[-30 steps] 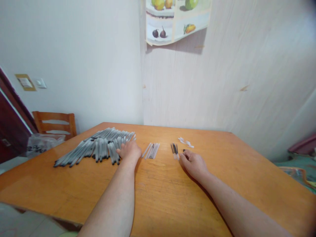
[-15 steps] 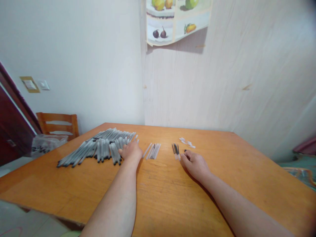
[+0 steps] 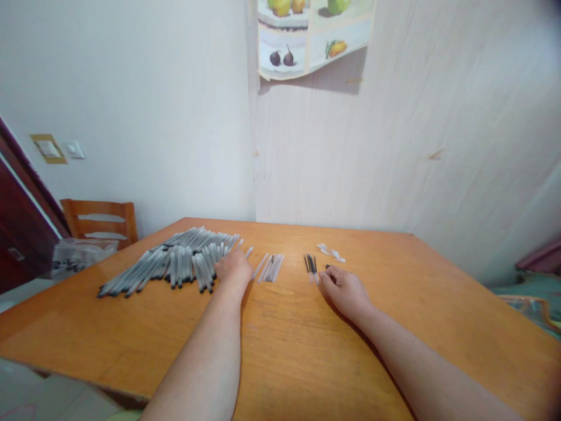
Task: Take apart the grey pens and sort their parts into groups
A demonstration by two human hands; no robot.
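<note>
My left hand [image 3: 234,268] is closed, fingers mostly hidden, at the right end of a big pile of clear pens with black ends [image 3: 179,263]. A clear pen barrel [image 3: 249,252] juts out beyond its fingers. Just right of that hand lies a row of clear empty barrels [image 3: 272,268]. My right hand [image 3: 346,287] is closed in a pinch on the table, with a small black tip showing by its fingers; what it belongs to is hidden. Left of those fingers lie several black pen refills [image 3: 311,266]. Behind the hand are small whitish pieces [image 3: 332,252].
The wooden table [image 3: 289,351] meets a pale wall at the back. A wooden chair [image 3: 99,219] stands at the left, with a clear plastic bag [image 3: 81,254] by it. A fruit poster [image 3: 284,47] hangs on the wall.
The clear barrel beyond my left hand has shifted slightly right, toward the barrel row, and the left fingers are drawn in more. My right hand stays in place. The view has shifted slightly.
</note>
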